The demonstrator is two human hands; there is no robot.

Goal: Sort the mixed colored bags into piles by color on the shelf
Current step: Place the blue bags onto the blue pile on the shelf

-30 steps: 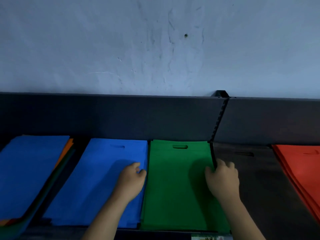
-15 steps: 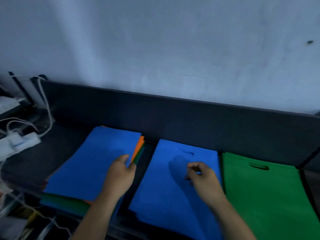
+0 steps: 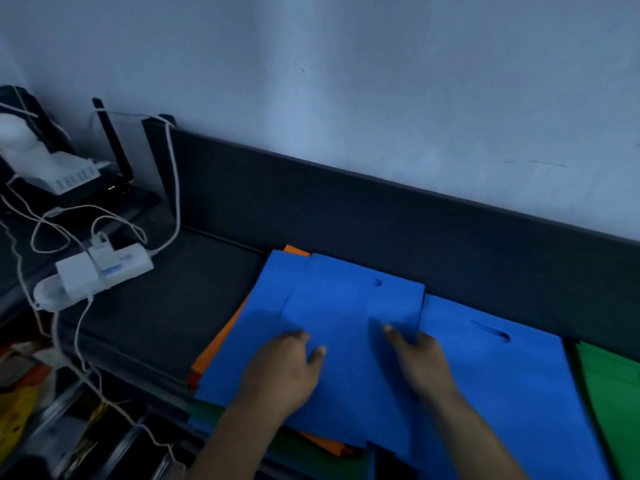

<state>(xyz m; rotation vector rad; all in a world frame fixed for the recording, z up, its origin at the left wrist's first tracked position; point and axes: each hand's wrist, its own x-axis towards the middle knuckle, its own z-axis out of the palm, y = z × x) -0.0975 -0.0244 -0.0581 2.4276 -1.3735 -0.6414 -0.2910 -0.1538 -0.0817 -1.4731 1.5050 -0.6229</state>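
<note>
Pale wall (image 3: 381,81) behind, filling the upper half. Dark shelf (image 3: 166,306) below it, with a dark back panel (image 3: 346,216) running down to the right. On the shelf, a mixed pile (image 3: 221,355) at centre, orange and green edges poking out under blue at the left and near sides. Just right of it, a blue pile (image 3: 502,375) with a handle slot near its far end; overlapped at its left edge by the top blue bag (image 3: 346,306), lying skewed across the mixed pile, slot near the far right corner. Further right, at the frame edge, a green pile (image 3: 616,393), beside the blue pile. Left hand (image 3: 284,372) resting on the top blue bag, fingers fairly straight and lying flat, thumb spread to the right; looks relaxed rather than gripping. Right hand (image 3: 420,358) at that bag's right edge, fingers curled over the fabric; blurred, so grip uncertain, cannot tell whether pinching. On the shelf's left end, a white power strip (image 3: 93,275) with plugs and white cables (image 3: 173,188) trailing up and down. Beyond, a white router (image 3: 65,174) and a black antenna (image 3: 114,147).
</note>
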